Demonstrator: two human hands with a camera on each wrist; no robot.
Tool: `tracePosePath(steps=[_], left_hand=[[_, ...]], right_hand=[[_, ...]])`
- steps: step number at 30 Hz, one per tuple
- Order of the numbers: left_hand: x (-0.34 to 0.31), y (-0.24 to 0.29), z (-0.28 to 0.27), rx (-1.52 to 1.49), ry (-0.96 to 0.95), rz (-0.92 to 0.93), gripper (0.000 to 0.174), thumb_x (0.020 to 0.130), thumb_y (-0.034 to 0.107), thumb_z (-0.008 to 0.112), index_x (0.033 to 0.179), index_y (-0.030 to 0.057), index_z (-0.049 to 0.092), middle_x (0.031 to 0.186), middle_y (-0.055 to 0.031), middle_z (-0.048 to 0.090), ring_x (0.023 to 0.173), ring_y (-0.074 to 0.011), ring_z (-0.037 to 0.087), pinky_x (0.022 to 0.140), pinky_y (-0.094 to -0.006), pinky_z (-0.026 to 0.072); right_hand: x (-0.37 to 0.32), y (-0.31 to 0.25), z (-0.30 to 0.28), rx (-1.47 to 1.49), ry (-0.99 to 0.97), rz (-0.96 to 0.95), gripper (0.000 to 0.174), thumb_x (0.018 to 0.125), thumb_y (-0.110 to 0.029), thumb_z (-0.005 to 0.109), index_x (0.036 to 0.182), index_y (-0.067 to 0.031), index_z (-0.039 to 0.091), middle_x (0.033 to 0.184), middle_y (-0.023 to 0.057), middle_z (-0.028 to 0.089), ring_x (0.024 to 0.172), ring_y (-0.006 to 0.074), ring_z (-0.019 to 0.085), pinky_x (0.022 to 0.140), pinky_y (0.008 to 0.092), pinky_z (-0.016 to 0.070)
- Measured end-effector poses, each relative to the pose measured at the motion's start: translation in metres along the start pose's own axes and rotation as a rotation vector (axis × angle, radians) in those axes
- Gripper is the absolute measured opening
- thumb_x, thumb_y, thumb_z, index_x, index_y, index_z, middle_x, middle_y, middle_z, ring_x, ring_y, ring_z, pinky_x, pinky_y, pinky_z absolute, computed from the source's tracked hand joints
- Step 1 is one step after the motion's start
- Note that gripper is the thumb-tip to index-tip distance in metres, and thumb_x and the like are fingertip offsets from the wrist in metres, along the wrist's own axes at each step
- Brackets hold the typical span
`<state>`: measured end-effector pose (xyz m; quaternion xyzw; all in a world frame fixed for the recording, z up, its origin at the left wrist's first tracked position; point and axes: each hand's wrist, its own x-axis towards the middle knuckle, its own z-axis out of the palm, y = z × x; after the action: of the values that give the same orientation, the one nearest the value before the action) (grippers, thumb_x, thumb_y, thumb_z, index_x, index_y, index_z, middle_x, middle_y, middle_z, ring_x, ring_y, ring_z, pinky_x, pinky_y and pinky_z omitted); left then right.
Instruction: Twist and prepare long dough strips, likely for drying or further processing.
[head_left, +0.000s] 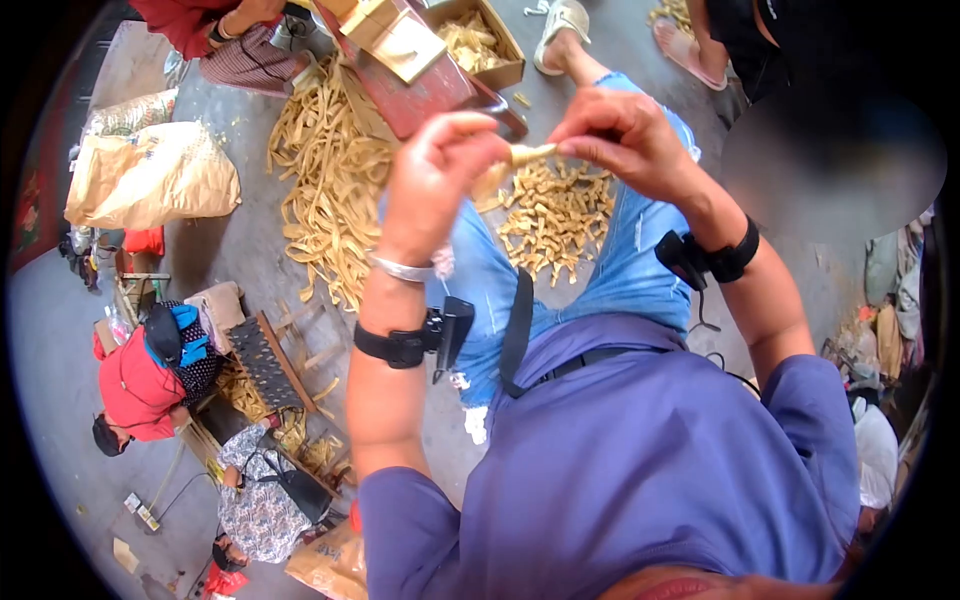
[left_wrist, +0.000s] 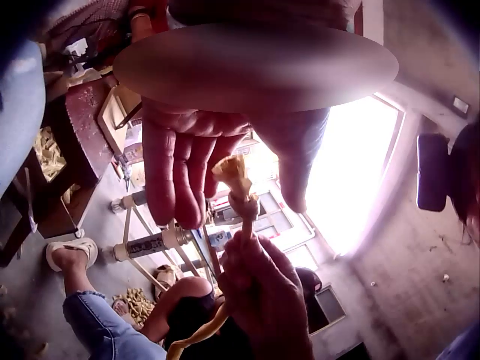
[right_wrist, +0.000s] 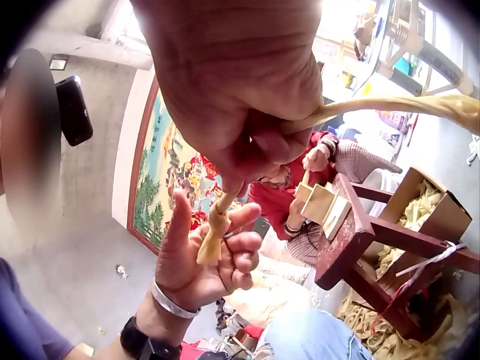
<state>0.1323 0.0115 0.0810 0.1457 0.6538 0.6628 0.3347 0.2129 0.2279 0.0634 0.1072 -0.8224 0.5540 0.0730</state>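
Note:
My right hand (head_left: 635, 140) pinches a yellowish tofu-skin strip (right_wrist: 219, 221) between thumb and fingers. A knot (left_wrist: 244, 201) with a flared end sticks out of that pinch, while the strip's long tail (right_wrist: 390, 105) trails off the other side. Facing it, my left hand (head_left: 430, 185) has its thumb and fingers spread around the knot; in the left wrist view these fingers (left_wrist: 184, 176) hang relaxed, with the knot between them and the thumb. Below both hands, a pile of knotted pieces (head_left: 555, 220) lies on the floor between my legs.
Long loose strips (head_left: 330, 180) heap on the floor to the left. A dark red bench (head_left: 430, 90) carries a wooden block (head_left: 405, 45), with a cardboard box (head_left: 505, 72) of strips beside it. Other people sit nearby, and a paper sack (head_left: 150, 175) stands at far left.

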Motion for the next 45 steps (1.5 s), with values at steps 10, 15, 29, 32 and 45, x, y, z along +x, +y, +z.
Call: tracePosePath(steps=[10, 15, 29, 32, 45], left_hand=[[0.02, -0.01, -0.014, 0.211, 0.098, -0.038, 0.014, 0.085, 0.016, 0.069, 0.084, 0.0022, 0.069, 0.062, 0.0019, 0.059, 0.048, -0.0017, 0.047, 0.044, -0.0161, 0.0365], [0.052, -0.011, -0.058, 0.214, 0.158, -0.043, 0.012, 0.085, 0.011, 0.068, 0.09, 0.0005, 0.068, 0.067, 0.0008, 0.061, 0.051, -0.0028, 0.05, 0.045, -0.0169, 0.0403], [0.159, -0.055, -0.13, 0.257, 0.428, -0.122, 0.012, 0.087, 0.012, 0.065, 0.089, 0.0006, 0.065, 0.07, -0.0025, 0.063, 0.052, -0.0057, 0.054, 0.045, -0.0176, 0.0444], [0.138, -0.045, -0.13, 0.001, 0.376, -0.182, 0.014, 0.089, 0.012, 0.062, 0.094, -0.0013, 0.063, 0.074, -0.0047, 0.064, 0.053, -0.0073, 0.055, 0.047, -0.0195, 0.0486], [0.067, -0.049, 0.009, -0.571, -0.104, -0.204, 0.035, 0.098, 0.027, 0.045, 0.115, -0.0006, 0.057, 0.106, -0.0123, 0.065, 0.096, -0.0282, 0.064, 0.081, -0.0397, 0.0536]], right_hand=[[0.046, 0.022, 0.018, -0.032, -0.099, -0.079, 0.007, 0.079, -0.006, 0.069, 0.083, -0.0012, 0.065, 0.076, 0.0068, 0.06, 0.069, 0.0198, 0.057, 0.061, 0.0294, 0.0436], [0.101, 0.053, 0.015, -0.198, -0.074, -0.172, 0.01, 0.075, -0.007, 0.069, 0.085, -0.003, 0.069, 0.076, 0.0106, 0.062, 0.07, 0.0265, 0.061, 0.063, 0.0341, 0.0479], [0.22, 0.155, 0.058, -0.554, 0.063, -0.084, 0.011, 0.077, -0.014, 0.065, 0.083, -0.0072, 0.071, 0.081, 0.0122, 0.066, 0.075, 0.03, 0.064, 0.069, 0.0371, 0.0513], [0.212, 0.146, 0.04, -0.359, 0.14, 0.007, 0.014, 0.079, -0.021, 0.068, 0.089, -0.0119, 0.072, 0.081, 0.0113, 0.068, 0.072, 0.0261, 0.067, 0.066, 0.0348, 0.0524], [0.053, 0.034, 0.016, 0.562, 0.066, -0.02, 0.018, 0.093, -0.013, 0.057, 0.104, 0.0011, 0.056, 0.093, 0.0067, 0.066, 0.088, 0.0131, 0.064, 0.079, 0.0249, 0.0513]])
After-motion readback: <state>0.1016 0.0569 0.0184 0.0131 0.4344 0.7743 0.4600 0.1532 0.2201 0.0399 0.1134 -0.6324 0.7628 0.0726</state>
